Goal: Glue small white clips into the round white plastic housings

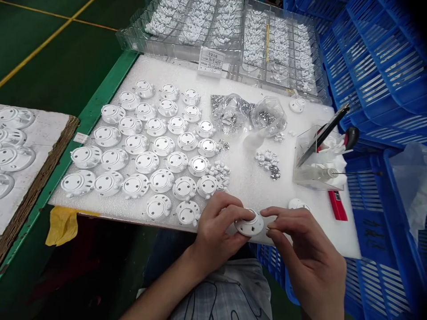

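My left hand (220, 226) grips a round white disc-shaped part (251, 226) by its edge, thumb below and fingers on top, over the near edge of the foam sheet. Small dark openings show on the disc's rim. Just right of it, my right hand (300, 244) is closed in a pinch. Something tiny and pale seems to sit between thumb and fingertip, too small to name. Rows of similar white round parts (147, 162) lie to the left on the white foam sheet (233, 178). Small white pieces (220, 174) are heaped beside them.
Clear plastic trays (230, 49) of small white pieces stand at the back behind a paper label (211, 61). Plastic bags (267, 116) hold small metal parts. A clear box (315, 173) with tools, a red object (337, 205) and blue crates (376, 80) are on the right.
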The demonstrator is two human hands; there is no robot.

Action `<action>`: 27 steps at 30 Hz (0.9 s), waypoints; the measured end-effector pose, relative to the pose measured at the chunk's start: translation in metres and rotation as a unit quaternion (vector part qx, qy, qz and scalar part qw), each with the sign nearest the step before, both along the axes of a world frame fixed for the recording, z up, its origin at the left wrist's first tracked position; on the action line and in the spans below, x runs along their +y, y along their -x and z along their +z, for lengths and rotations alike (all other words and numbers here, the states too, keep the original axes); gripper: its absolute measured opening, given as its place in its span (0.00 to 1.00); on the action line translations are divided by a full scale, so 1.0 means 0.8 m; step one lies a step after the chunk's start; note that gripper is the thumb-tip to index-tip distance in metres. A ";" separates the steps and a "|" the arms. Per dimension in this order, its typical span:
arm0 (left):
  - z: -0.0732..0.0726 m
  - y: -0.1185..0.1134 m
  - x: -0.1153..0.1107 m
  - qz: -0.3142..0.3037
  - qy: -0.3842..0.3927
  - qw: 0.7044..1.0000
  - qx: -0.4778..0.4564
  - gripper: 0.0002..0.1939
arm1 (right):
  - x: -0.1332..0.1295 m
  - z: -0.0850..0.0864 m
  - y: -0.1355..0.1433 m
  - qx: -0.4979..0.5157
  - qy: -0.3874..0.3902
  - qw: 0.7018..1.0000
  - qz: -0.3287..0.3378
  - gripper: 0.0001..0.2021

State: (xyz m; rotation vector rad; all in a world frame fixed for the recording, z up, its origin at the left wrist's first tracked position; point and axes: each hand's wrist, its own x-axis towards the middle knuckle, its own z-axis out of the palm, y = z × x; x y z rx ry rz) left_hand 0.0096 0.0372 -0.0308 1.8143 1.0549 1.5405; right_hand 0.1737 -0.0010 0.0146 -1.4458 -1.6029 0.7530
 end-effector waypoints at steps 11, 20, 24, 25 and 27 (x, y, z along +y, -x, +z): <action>-0.003 0.000 0.000 -0.005 -0.011 1.000 0.006 0.06 | 0.003 -0.005 -0.002 0.002 0.015 1.000 0.017 0.05; -0.001 0.000 0.001 -0.006 -0.017 1.000 0.008 0.04 | 0.006 -0.004 0.001 -0.005 0.016 1.000 0.021 0.04; -0.002 0.000 0.001 -0.006 -0.020 1.000 0.013 0.04 | 0.007 -0.002 0.000 -0.018 0.015 0.999 0.026 0.05; -0.002 0.000 0.001 -0.007 -0.021 1.000 0.013 0.04 | 0.007 -0.002 -0.001 -0.022 0.016 0.999 0.028 0.05; -0.003 0.001 0.001 -0.009 -0.026 1.000 0.014 0.04 | 0.008 0.001 -0.001 -0.033 0.017 0.999 0.033 0.05</action>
